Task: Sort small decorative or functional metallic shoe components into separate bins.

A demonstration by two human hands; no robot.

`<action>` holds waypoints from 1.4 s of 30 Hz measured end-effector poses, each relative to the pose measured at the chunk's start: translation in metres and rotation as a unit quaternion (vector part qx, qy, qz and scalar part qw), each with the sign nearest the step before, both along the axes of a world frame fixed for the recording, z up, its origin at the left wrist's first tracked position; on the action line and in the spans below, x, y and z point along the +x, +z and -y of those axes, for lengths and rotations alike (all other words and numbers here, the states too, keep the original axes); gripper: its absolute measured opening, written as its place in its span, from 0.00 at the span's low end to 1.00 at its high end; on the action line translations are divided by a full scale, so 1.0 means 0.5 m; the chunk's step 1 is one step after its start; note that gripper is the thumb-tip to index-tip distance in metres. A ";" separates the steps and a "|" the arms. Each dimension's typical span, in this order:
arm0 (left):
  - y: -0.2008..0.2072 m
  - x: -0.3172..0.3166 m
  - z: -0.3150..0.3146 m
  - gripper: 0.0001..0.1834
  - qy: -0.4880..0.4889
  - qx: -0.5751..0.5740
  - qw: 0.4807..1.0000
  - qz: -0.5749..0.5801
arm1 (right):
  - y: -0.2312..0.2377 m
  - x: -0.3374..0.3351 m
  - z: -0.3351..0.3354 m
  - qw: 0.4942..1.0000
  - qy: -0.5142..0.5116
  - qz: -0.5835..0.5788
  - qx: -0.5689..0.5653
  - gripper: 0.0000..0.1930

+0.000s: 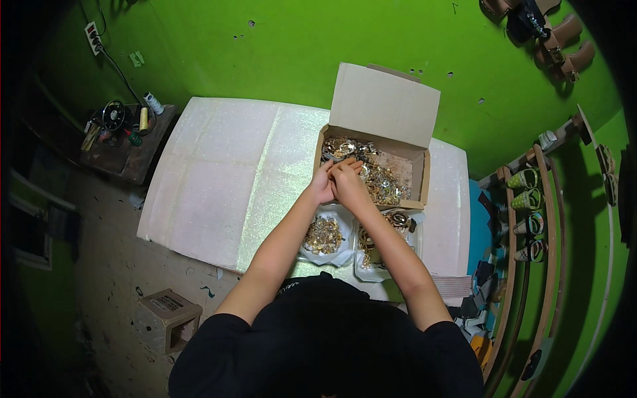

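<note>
"Firstly, the hands: how are they entered, with all clock bearings read from them?"

"Left hand [322, 184] and right hand [348, 180], bare, drawn together over the near-left part of an open cardboard box [425, 179]. Right fingers bent, overlapping the left in view. Whether either is clamped on a piece, cannot tell; the fingers hide it."

"Contents of the box?"

"Small metallic pieces [385, 184], gold and silver, loose, heaped under and around the hands and towards four o'clock. Box lid [385, 106] raised, at one o'clock."

"Containers nearby?"

"Two, both between the box and the person. At six o'clock, one white-lined container [346, 256], holding a mound of gold and silver bits [323, 233]. At five o'clock, one pale container [369, 274], just beside the first, partly behind the right forearm, holding larger gold and dark pieces [401, 219]."

"Support?"

"One table [219, 166], pale shimmering cover, beneath all of the above."

"Surroundings?"

"Green wall [285, 46], twelve o'clock. Brown footwear [566, 31], two o'clock, high up. Wooden rack bearing patterned sandals [529, 224], between three and four. Brown carton [164, 305], eight o'clock, on the floor. Yellow thread spool [144, 119], between nine and ten, on a small dark bench [123, 159]."
</note>
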State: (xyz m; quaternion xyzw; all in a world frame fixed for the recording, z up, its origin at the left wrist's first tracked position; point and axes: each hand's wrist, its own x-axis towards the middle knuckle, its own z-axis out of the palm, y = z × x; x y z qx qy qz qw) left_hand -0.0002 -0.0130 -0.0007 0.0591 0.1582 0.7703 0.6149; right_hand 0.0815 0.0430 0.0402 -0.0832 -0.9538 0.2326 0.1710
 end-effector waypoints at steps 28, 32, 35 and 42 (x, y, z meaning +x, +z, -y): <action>-0.013 -0.004 -0.008 0.30 -0.012 0.025 1.000 0.004 | 0.007 0.031 -0.046 0.896 -0.098 -0.047 -0.430 0.05; 0.003 -0.001 0.002 0.29 -0.006 -0.001 1.000 0.005 | 0.017 0.063 -0.027 0.803 -0.051 0.017 -0.594 0.04; -0.005 -0.005 0.002 0.30 -0.001 0.006 0.998 0.060 | 0.011 0.084 -0.011 0.818 0.014 0.059 -0.572 0.05; -0.009 -0.005 0.000 0.29 -0.011 0.032 0.999 0.042 | 0.021 0.105 0.017 0.824 0.031 0.077 -0.561 0.05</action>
